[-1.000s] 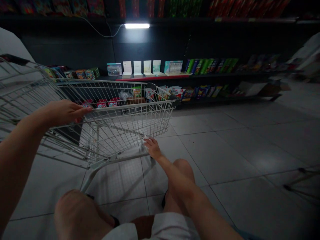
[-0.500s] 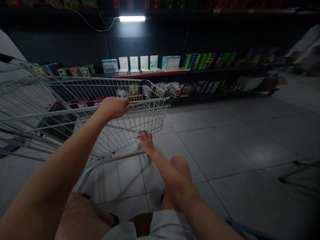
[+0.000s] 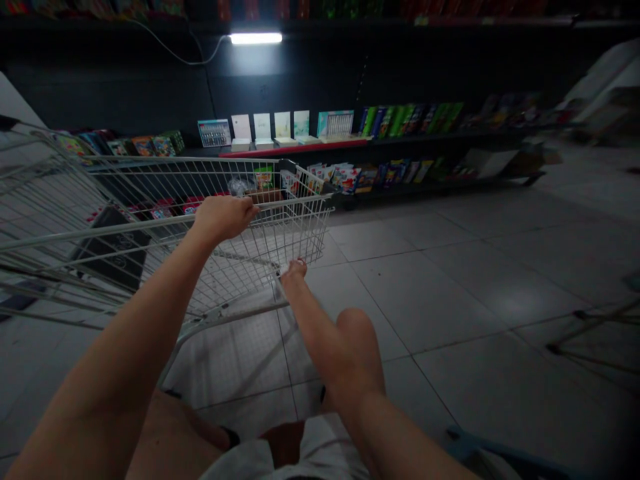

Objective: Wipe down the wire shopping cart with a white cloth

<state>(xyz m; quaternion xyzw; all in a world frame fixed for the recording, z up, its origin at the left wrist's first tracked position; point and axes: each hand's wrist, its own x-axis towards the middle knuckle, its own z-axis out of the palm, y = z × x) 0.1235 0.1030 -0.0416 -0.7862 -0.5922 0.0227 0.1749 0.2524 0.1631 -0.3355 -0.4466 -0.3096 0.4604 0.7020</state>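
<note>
A grey wire shopping cart (image 3: 250, 250) stands side-on in front of me. My left hand (image 3: 224, 217) is closed around its near top rail, knuckles upward. Lower down, my right hand (image 3: 295, 269) is at the bottom edge of the basket near the cart's front end. Its fingers are curled, and what they hold, if anything, is hidden. Through the wires a dark panel (image 3: 113, 247) with faint lettering shows in the cart's rear part.
Behind the cart runs a dark shelf unit with upright booklets (image 3: 263, 129), green packs (image 3: 409, 120) and snack bags (image 3: 345, 177). A lit tube lamp (image 3: 256, 39) hangs above. Thin dark stand legs (image 3: 575, 330) are at right. My bare knee (image 3: 357, 327) is close below.
My right hand's fingers have gone from stretched out to curled, and its forearm has shifted slightly left. My left hand stays on the rail. The whole view has shifted a little.
</note>
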